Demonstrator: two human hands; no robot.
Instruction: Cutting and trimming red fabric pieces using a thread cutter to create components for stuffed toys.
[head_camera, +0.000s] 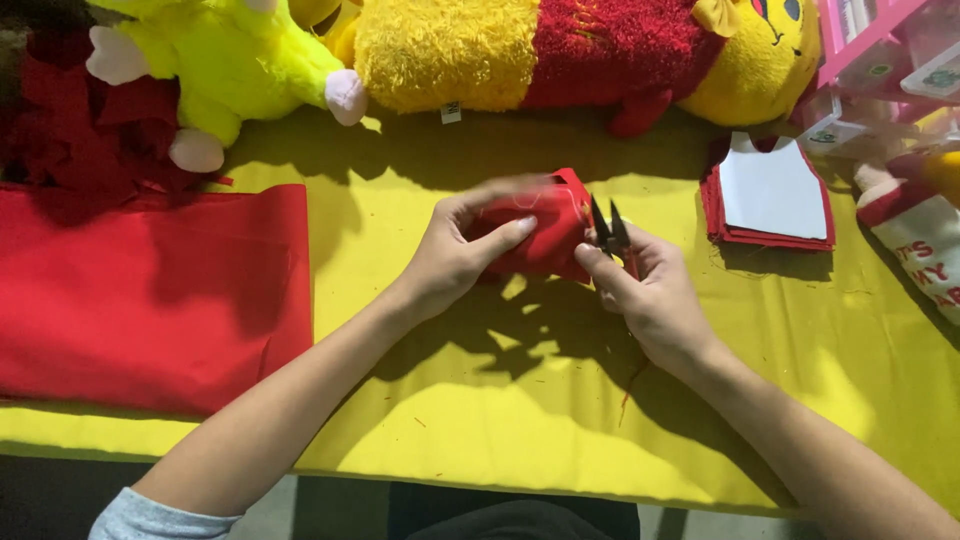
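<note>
My left hand (460, 250) grips a small folded piece of red fabric (545, 235) above a yellow cloth-covered table (480, 440). My right hand (650, 290) holds small black thread snips (610, 228), blades apart and pointing up at the right edge of the fabric. A thin light line runs across the top of the red piece near the blades.
A large red cloth sheet (150, 290) lies at left, red scraps behind it. A yellow-green plush toy (220, 60) and a yellow-and-red plush toy (580, 50) lie along the back. A stack of red cut pieces topped by a white template (770, 190) sits right, by pink shelves (880, 50).
</note>
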